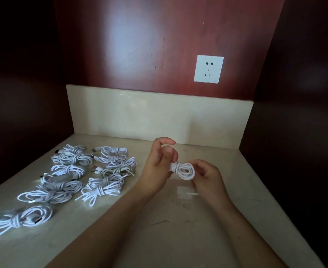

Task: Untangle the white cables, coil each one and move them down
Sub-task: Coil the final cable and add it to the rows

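— Grip just now?

— Pinching the wrapped waist of a coiled cable (184, 171) with the left hand (158, 164), forefinger crooked above; gripping its loop end with the right hand (207, 176). Held just right of frame centre, above the worktop (178, 225).

— Further out?

— At left of frame, two rows of bundled cables (72, 180) on that worktop. Upper right, a white wall socket (208, 69) on red panelling (140, 45).

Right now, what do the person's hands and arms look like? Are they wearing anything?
Both are bare. The left hand and right hand have no gloves, and I see no rings. The left arm and right arm show no sleeves, watch or bracelet as far as the picture reaches.
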A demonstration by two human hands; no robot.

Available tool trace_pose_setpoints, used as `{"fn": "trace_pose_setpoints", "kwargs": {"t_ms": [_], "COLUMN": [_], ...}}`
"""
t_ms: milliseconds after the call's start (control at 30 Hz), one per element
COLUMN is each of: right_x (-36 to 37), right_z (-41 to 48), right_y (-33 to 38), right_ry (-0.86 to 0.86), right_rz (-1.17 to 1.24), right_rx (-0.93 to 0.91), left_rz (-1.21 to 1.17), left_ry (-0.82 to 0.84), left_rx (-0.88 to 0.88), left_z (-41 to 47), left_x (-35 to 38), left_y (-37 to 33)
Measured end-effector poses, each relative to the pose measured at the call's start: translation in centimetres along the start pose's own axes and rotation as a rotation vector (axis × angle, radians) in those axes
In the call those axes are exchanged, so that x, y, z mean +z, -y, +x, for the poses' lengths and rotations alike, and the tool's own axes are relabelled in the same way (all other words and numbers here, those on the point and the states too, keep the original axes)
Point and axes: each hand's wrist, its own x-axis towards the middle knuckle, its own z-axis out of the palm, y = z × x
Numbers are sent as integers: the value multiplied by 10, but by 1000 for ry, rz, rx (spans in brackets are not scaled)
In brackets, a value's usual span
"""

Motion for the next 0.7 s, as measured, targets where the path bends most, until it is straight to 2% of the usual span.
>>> {"fn": "trace_pose_setpoints", "kwargs": {"t_ms": [200,300,433,567,700], "right_x": [11,17,21,23,19], "right_z": [-7,-12,-16,-20,-23], "right_y": [-6,-5,-4,3,14], "right_ry": [95,206,302,352,385], "right_rz": [-266,-349,-530,-572,-550], "right_rx": [-44,-76,-218,-231,-251], "left_rz": [40,105,202,392,544], "left_ry": [-53,-94,-138,-140,-75], "left_rx": [3,63,167,181,174], "left_z": [2,4,5,6,5], "left_x": [-5,-9,-12,-17,-19], "left_y": [5,9,16,22,21]}}
